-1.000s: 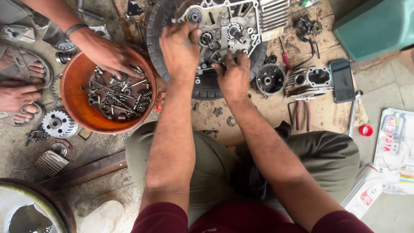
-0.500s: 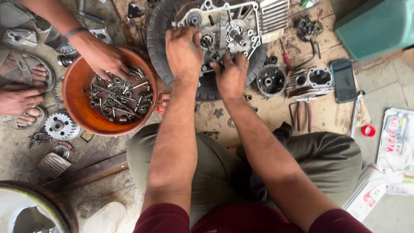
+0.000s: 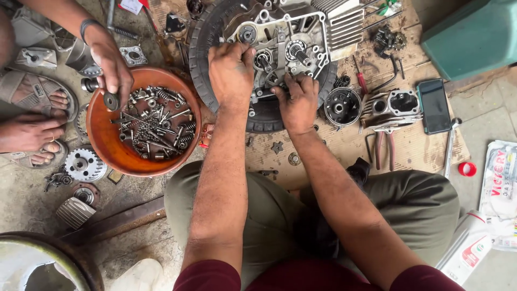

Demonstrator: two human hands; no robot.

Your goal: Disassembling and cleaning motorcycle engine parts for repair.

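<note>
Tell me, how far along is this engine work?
The engine case already lies open on a tyre, with a cylinder part and many bolts in an orange bowl set aside. In hand: the left hand and right hand press on the case's gears. Left: the loose parts remain unfitted. Another person's hand holds a small round part over the bowl.

Orange bowl [image 3: 105,141]; silver-grey engine case [image 3: 285,32]; black tyre [image 3: 204,37]; red-handled pliers [image 3: 383,144]; teal box [image 3: 474,35].

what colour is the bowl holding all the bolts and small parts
Orange bowl, seen best in the head view, left of the person's left hand.
</note>
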